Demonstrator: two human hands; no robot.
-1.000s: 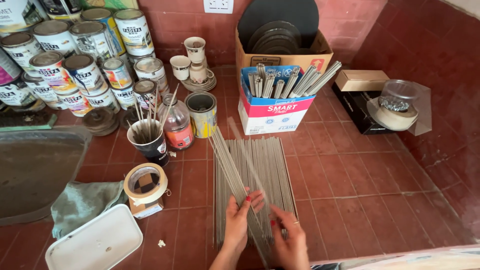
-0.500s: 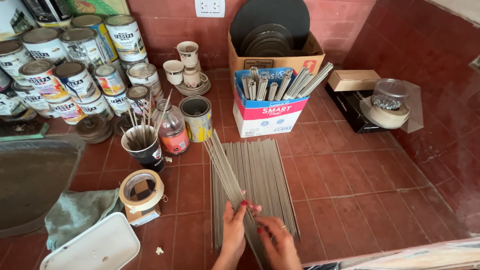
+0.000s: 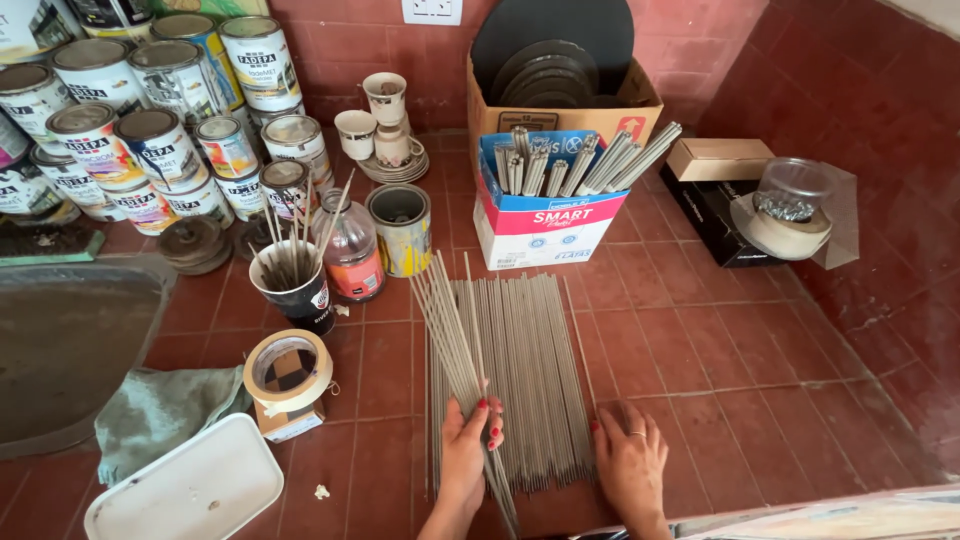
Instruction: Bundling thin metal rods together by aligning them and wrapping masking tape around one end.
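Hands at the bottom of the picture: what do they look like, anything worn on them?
Both are bare, with no gloves or sleeves in view. The left hand has red-painted nails. The right hand wears a thin ring on one finger.

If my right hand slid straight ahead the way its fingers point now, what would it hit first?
The right hand lies flat, fingers already at the row of thin grey rods. Going on up and slightly left, it would probably meet those rods first; the blue and white box stands well beyond.

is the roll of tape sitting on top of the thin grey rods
No, the roll of tape rests on a small box left of the thin grey rods, apart from them.
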